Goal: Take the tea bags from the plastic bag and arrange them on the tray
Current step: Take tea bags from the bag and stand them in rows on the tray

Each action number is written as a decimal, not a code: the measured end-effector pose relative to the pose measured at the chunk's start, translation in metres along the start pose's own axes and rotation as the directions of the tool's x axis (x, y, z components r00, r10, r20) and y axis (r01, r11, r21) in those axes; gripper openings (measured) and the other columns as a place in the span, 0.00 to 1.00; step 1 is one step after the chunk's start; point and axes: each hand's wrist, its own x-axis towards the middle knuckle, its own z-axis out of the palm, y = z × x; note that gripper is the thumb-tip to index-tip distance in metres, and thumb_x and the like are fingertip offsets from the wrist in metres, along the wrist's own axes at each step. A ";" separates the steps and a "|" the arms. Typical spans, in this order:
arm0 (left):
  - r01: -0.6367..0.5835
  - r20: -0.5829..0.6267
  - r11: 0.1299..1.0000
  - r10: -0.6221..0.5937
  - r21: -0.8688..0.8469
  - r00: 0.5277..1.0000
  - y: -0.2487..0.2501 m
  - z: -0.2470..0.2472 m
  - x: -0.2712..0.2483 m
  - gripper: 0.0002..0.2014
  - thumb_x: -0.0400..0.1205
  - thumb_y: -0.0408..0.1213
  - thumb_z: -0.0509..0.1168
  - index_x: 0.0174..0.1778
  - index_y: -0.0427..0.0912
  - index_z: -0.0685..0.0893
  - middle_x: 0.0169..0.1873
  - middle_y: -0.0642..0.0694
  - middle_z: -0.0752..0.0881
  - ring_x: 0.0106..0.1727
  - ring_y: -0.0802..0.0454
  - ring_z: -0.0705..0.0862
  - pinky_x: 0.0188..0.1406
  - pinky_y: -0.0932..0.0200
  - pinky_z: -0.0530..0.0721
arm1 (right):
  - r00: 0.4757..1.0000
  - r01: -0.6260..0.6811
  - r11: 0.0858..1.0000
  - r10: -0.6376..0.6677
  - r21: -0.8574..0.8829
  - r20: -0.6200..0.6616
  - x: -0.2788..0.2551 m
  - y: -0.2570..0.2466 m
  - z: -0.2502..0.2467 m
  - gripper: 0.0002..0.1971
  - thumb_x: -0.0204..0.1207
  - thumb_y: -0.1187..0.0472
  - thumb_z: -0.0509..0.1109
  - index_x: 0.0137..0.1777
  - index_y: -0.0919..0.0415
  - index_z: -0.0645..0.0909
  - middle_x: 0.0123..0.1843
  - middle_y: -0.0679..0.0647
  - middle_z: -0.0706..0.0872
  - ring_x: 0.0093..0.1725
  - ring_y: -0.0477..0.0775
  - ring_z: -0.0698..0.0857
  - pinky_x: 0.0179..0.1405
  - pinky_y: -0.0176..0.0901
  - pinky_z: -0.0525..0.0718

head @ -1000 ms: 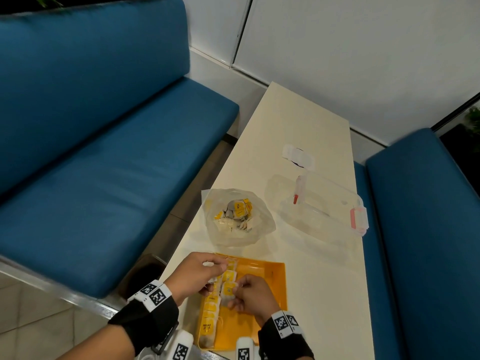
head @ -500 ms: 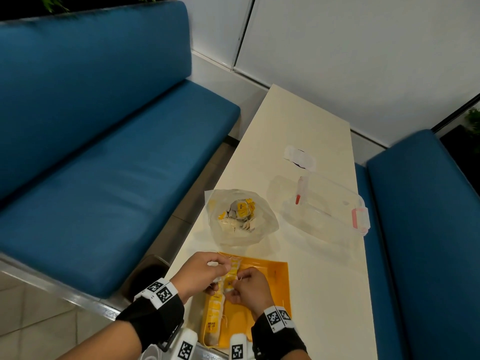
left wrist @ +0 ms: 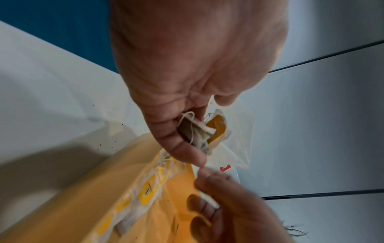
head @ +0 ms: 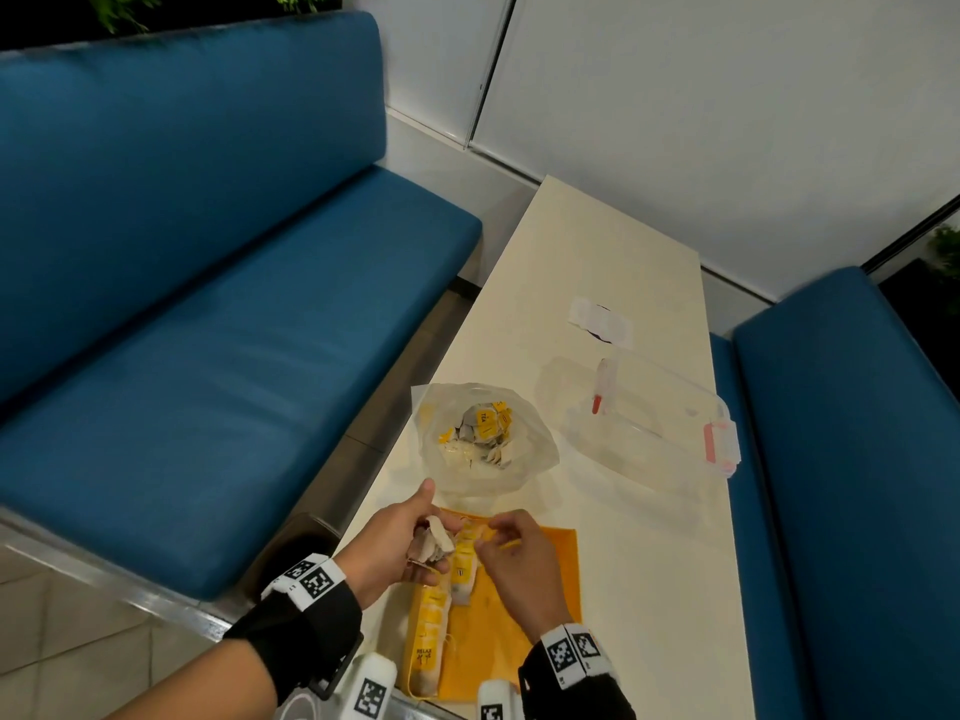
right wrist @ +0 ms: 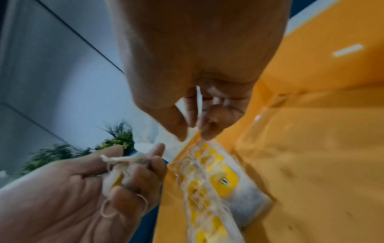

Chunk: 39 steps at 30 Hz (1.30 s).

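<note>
The orange tray lies at the table's near edge with a row of several yellow-tagged tea bags along its left side. My left hand hovers over the tray's far left corner and grips a small bunch of tea bags with loose strings. My right hand is just to the right of it, pinching one thin white tea bag edge-on between thumb and fingertips above the row. The clear plastic bag with more tea bags sits open just beyond the tray.
A clear plastic box with red latches lies to the right of the bag, and a small white packet beyond it. Blue benches flank the narrow cream table on both sides.
My left hand has lifted and turned palm-up with its bunch of tea bags. My right hand has drawn a little away to the right, pinching one tea bag.
</note>
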 end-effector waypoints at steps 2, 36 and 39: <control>0.005 0.013 1.000 -0.005 -0.020 1.000 0.001 0.002 0.001 0.34 0.91 0.60 0.49 0.56 0.36 0.92 0.40 0.37 0.90 0.40 0.44 0.89 0.40 0.50 0.89 | 0.989 0.124 0.991 -0.128 0.057 0.074 -0.010 -0.018 -0.008 0.12 0.69 0.56 0.81 0.50 0.45 0.84 0.48 0.45 0.87 0.41 0.43 0.84 0.43 0.36 0.85; -0.374 0.030 0.791 0.412 0.484 0.910 -0.005 0.005 0.009 0.05 0.76 0.44 0.80 0.44 0.50 0.94 0.45 0.54 0.92 0.50 0.65 0.88 0.57 0.61 0.85 | 0.974 0.013 0.959 -0.076 0.283 0.213 -0.001 -0.040 -0.038 0.01 0.75 0.69 0.76 0.45 0.67 0.89 0.31 0.57 0.87 0.29 0.51 0.82 0.26 0.40 0.74; -0.388 0.034 0.790 0.424 0.475 0.905 -0.005 0.005 0.010 0.04 0.77 0.44 0.79 0.45 0.49 0.94 0.45 0.53 0.93 0.50 0.62 0.89 0.56 0.59 0.87 | 0.973 0.007 0.957 -0.073 0.290 0.219 -0.003 -0.039 -0.035 0.02 0.76 0.71 0.74 0.44 0.70 0.88 0.29 0.61 0.87 0.26 0.50 0.80 0.25 0.40 0.75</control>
